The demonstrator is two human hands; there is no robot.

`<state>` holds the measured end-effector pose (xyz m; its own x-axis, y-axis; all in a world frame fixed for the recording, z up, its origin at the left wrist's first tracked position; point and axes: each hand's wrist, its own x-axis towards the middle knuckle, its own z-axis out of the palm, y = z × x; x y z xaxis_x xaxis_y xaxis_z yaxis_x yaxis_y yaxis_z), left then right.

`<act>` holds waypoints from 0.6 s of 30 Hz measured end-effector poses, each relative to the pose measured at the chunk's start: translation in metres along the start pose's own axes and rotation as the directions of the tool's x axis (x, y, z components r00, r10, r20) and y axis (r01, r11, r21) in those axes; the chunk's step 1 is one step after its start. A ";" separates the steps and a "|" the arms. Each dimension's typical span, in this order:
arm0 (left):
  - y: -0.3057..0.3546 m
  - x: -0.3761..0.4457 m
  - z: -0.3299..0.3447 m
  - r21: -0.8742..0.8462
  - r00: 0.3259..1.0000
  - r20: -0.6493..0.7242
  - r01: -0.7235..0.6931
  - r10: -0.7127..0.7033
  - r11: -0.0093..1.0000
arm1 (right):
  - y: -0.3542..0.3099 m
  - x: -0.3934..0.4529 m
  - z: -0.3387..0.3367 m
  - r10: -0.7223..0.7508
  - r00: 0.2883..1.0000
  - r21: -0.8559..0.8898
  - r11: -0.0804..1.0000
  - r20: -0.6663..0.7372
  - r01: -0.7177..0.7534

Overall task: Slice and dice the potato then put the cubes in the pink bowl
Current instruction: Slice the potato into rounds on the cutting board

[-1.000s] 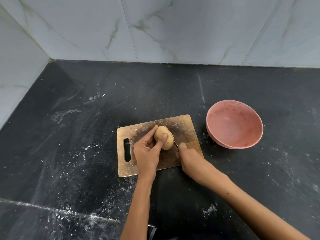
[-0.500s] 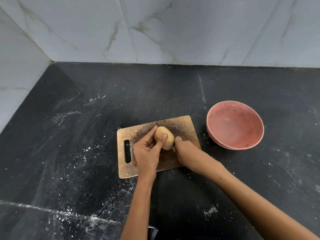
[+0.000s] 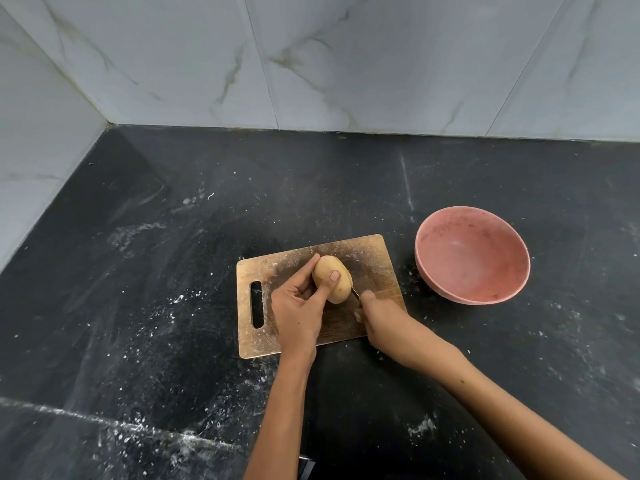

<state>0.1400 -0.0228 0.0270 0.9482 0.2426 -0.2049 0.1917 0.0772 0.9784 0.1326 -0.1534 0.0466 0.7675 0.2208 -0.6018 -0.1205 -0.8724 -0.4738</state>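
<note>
We see potato on cutting board, pinched between left hand thumb and fingers; right hand clenched around knife just right of potato.

Kitchen: tiled wall, stone counter

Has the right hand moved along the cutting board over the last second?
Yes. The right hand, gripping the knife, slid toward the board's far edge, then back toward the near edge of the cutting board.
</note>
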 end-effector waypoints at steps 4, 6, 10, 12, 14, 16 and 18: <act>-0.001 0.001 -0.002 -0.012 1.000 0.013 0.005 -0.004 1.000 | -0.005 0.008 -0.007 -0.031 0.999 0.027 0.999 -0.025 0.032; -0.001 0.001 -0.002 -0.024 1.000 0.010 0.004 -0.004 1.000 | -0.007 0.012 -0.011 -0.051 0.998 0.049 0.997 -0.034 0.052; -0.002 0.001 -0.002 -0.023 1.000 0.022 0.004 -0.004 1.000 | 0.002 -0.002 -0.001 -0.028 1.000 0.067 0.997 0.003 0.028; -0.001 0.002 -0.002 -0.013 1.000 0.031 0.004 -0.003 1.000 | 0.002 0.000 -0.001 -0.022 1.000 0.051 0.998 0.005 0.022; -0.001 0.003 -0.002 -0.026 0.999 0.030 0.015 -0.014 1.000 | -0.003 0.009 -0.007 -0.028 0.999 0.040 0.999 -0.019 0.029; -0.002 0.003 -0.003 -0.044 1.000 0.018 0.024 -0.023 0.999 | -0.007 0.015 -0.010 -0.030 0.999 0.052 0.998 -0.019 0.031; -0.001 0.002 -0.001 -0.038 1.000 0.001 0.017 -0.017 0.999 | -0.004 0.010 -0.007 -0.025 1.000 0.061 0.998 -0.007 0.026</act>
<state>0.1413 -0.0212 0.0255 0.9450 0.2404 -0.2216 0.1983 0.1176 0.9731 0.1452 -0.1505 0.0467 0.7745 0.2401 -0.5852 -0.1389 -0.8381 -0.5276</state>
